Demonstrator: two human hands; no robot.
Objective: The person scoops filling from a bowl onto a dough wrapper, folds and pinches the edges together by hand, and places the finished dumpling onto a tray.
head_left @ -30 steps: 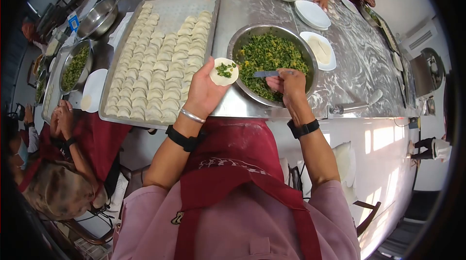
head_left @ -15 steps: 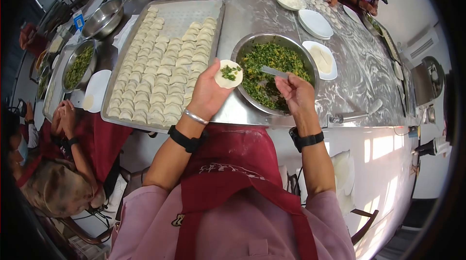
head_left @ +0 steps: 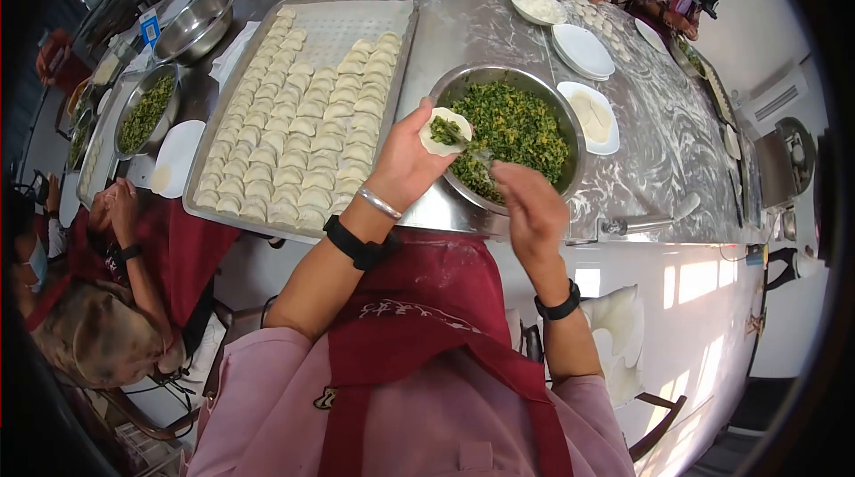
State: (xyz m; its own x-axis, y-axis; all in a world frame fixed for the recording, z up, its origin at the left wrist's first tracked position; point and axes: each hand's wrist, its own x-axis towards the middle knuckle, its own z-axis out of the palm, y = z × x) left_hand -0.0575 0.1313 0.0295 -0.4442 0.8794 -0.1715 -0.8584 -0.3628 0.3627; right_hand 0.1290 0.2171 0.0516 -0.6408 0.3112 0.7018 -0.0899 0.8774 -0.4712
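Observation:
A round dumpling wrapper lies in my left hand, held by the thumb and fingers, with green chopped filling on it. My right hand is closed on a flat metal spatula, whose blade is smeared by motion and reaches to the wrapper's lower right edge. Both hands are at the near left rim of a steel bowl of green and yellow chopped filling. Left of my hands stands a large metal tray with rows of folded dumplings.
A plate with wrappers and stacked white plates stand right of the bowl. A rolling pin lies near the table's front edge. More filling bowls are at left. Co-workers sit at left and across the floured steel table.
The spatula has moved left from above the bowl to the wrapper. More filling lies on the wrapper now. My left hand has shifted slightly right, towards the bowl.

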